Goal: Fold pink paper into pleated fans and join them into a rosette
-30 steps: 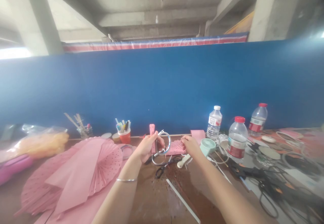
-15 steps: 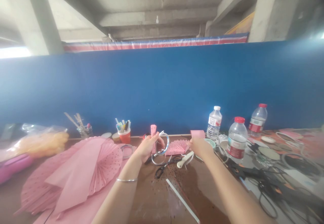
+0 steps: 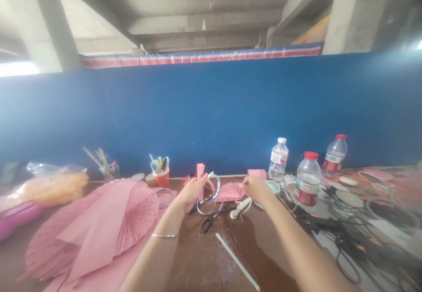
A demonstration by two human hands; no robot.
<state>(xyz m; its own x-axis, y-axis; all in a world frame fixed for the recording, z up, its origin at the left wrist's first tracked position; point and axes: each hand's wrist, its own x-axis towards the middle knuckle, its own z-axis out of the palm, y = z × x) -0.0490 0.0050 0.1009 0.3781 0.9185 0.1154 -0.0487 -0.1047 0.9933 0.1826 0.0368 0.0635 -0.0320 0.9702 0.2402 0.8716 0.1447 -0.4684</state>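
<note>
My left hand [image 3: 193,194] is closed around a narrow, upright folded strip of pink paper [image 3: 200,169] dotted with small holes. A shiny ring like a tape roll [image 3: 217,187] hangs at its fingers. My right hand [image 3: 259,189] is pinched at the right end of a pink pleated paper piece [image 3: 229,191] fanned out between both hands; what its fingertips hold is hidden. Below lie scissors [image 3: 207,224] with black handles and a cream-coloured handled tool [image 3: 240,208]. A thin white strip [image 3: 237,261] rests on the brown table [image 3: 194,257].
Large pink pleated fans [image 3: 138,217] with flat pink sheets [image 3: 99,239] cover the left side. An orange-white cup of pens [image 3: 161,177] stands behind. On the right are water bottles [image 3: 308,182], a small green fan [image 3: 273,187] and black cables [image 3: 349,248]. A blue partition [image 3: 204,107] rises behind.
My right hand has shifted slightly left over the end of the pleated paper. My left hand stays almost in place with the folded pink strip.
</note>
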